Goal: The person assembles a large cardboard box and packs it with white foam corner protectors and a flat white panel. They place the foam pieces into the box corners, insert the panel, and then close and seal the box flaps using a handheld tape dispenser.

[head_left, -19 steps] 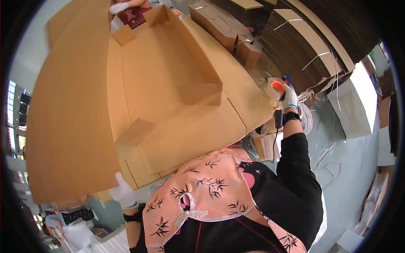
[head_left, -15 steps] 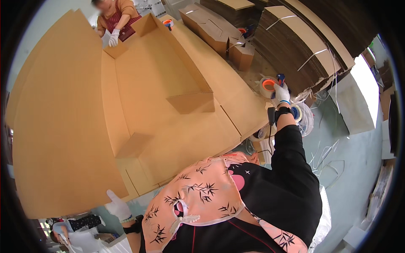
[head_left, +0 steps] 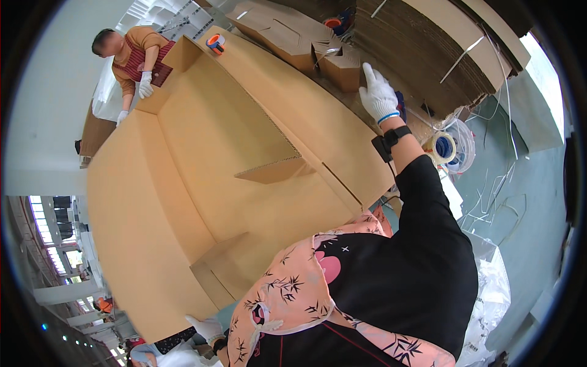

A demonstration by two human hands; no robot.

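Note:
A large brown cardboard box (head_left: pixel 263 208) lies open before me, its long left panel (head_left: pixel 140 226) tilted up and a short flap (head_left: pixel 272 170) standing inside. My left hand (head_left: pixel 206 328), in a white glove, is at the near lower edge of that panel with fingers stretched out. Whether it touches the cardboard I cannot tell. My right hand (head_left: pixel 378 96), also gloved, is raised beyond the box's right edge, fingers extended and holding nothing. Behind its wrist shows a dark blue part of a tape dispenser (head_left: pixel 401 104), mostly hidden.
Across the box, a co-worker (head_left: pixel 137 58) has gloved hands at its far end. An orange-and-blue tape dispenser (head_left: pixel 215 43) rests on the far right panel. Stacked cardboard (head_left: pixel 440 49) stands at the right. Tape rolls (head_left: pixel 443 148) and loose straps (head_left: pixel 498 205) lie by the floor.
My right hand has come away from the orange-hubbed tape dispenser and opened, moving up and left. The view has shifted, and the left panel looks narrower and more steeply tilted.

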